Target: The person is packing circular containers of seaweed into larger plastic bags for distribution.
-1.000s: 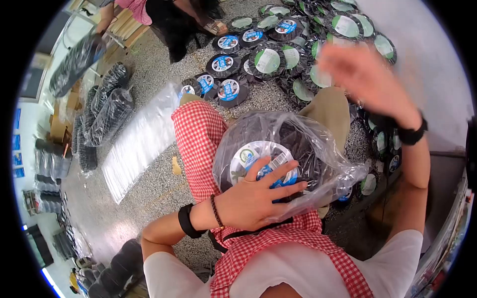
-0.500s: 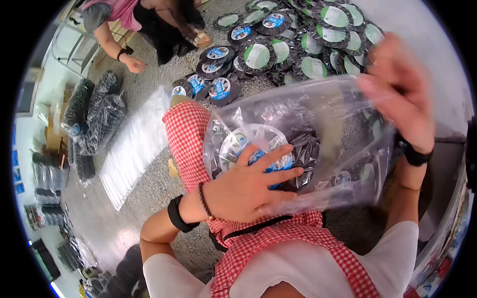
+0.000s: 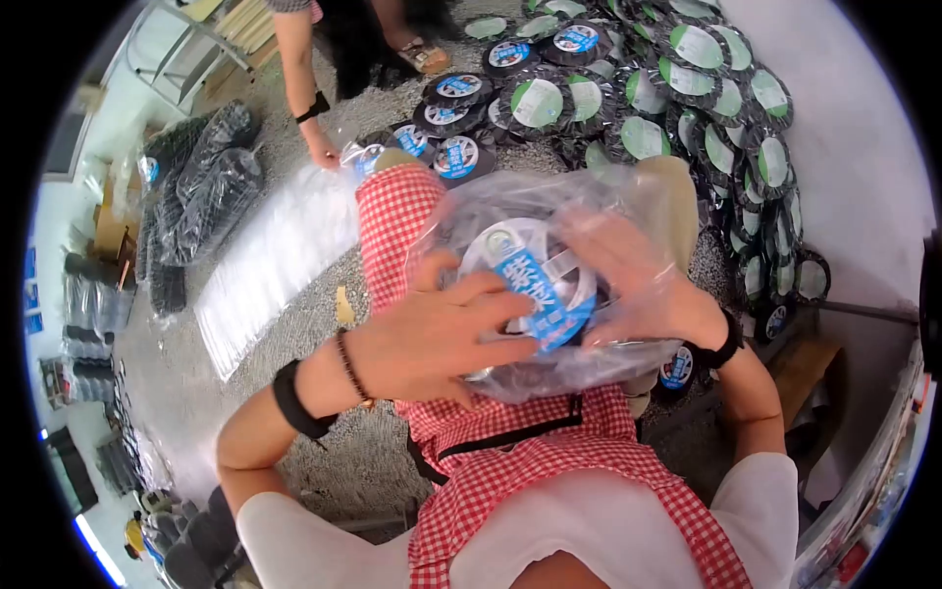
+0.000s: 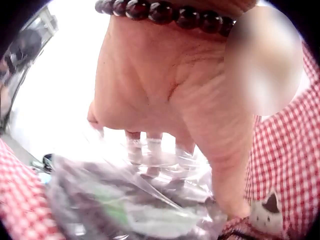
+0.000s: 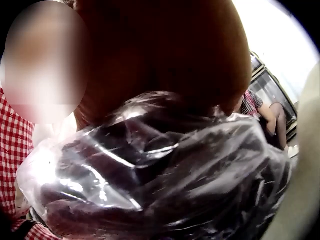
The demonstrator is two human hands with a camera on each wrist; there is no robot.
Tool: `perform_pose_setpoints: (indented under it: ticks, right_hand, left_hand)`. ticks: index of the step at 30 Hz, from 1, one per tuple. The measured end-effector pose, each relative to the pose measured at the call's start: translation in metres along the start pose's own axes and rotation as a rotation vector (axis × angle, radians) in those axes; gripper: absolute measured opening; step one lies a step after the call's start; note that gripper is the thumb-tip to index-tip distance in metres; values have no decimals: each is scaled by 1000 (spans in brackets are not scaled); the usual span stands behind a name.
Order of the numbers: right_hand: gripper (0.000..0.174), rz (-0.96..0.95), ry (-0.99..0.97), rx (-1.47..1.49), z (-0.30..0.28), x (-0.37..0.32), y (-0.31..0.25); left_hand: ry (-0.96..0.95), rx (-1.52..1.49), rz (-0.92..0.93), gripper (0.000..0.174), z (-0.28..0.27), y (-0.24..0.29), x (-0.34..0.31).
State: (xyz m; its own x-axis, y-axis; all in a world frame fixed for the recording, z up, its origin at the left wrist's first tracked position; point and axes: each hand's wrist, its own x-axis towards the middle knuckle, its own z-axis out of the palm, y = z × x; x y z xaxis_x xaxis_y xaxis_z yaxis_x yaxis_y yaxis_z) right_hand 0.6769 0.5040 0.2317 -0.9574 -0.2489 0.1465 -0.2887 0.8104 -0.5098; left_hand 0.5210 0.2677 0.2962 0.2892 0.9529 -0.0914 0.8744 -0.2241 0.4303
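Observation:
A round black pack (image 3: 603, 294) with a white and blue round label (image 3: 545, 304) lies in a clear plastic bag (image 3: 530, 378) on the lap. My left hand (image 3: 432, 329) spans its left side, fingers bent over the label and the film. In the left wrist view, the thumb and fingers of the left hand (image 4: 165, 95) reach down around the bag. On the opposite side my right hand (image 3: 643, 285) grips the pack, partly behind shiny film. The right wrist view shows the right hand (image 5: 165, 60) dark above the crumpled bag (image 5: 165, 175), its fingertips hidden.
A large heap of round black packs (image 3: 643, 137) with green or blue labels lies ahead and right. A stack of flat clear bags (image 3: 275, 265) covers floor at left. Beyond are bagged black rolls (image 3: 211, 187). Another person's hand (image 3: 322, 149) is near the stack's far end.
My right hand came in from holding the bag's end out at right; that end is now drawn against the pack. The left hand shifted left. The other person's hand moved to the flat bags.

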Motion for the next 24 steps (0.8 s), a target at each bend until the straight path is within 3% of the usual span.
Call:
perform_pose_setpoints:
  ticks: [2,4,6,7,9,11,13,14,16,17,19,20,21,22,23,24]
  right_hand:
    - [104,-7,41,-3,0,-5,4]
    - [104,62,77,-13,-4,-7,1]
    - [105,90,81,-27,-7,-12,-1]
    - [106,80,91,-12,-6,-12,-2]
    - [107,59,107,-28,-2,-11,-6]
    - [107,46,109,-40,-4,-6,-9]
    - [98,58,125,-6,-4,2,-21]
    - [98,5,115,-7,-2,7,-25]
    - [74,60,59,-98,7,11,-32]
    - [53,62,92,-94,18,14,-31]
    - [43,153,187,94,39,5,-17]
    - [41,292,282,84,44,-3,-8]
    - [38,440,373,77,49,-11,1]
    - [38,581,608,410,58,-17,5]
    - [38,726,828,755,61,-18,1]
    - [38,702,813,763,60,-22,-5]
  left_hand:
    - [-177,315,16,41,-8,2,-24]
    - [306,413,87,37,-32,14,-46]
    - [761,248,-487,56,-20,19,-88]
    - [761,250,-473,56,-6,5,-84]
    - [725,173,-461,87,20,-25,-71]
    - [537,-69,-323,112,22,-13,-30]
    - [530,-30,-406,102,31,8,2]
    - [607,42,-359,86,53,8,18]
    - [726,191,-424,53,97,0,45]
    - [845,157,-422,38,92,0,47]
    - [920,69,-367,23,87,-5,50]
    - [936,107,-409,23,82,-4,52]
    - [1025,-272,-444,17,73,2,58]
    - [1101,-658,-449,12,63,10,58]
    - [1170,-857,-430,14,56,22,55]
    - [1230,-1059,-396,18,48,37,54]
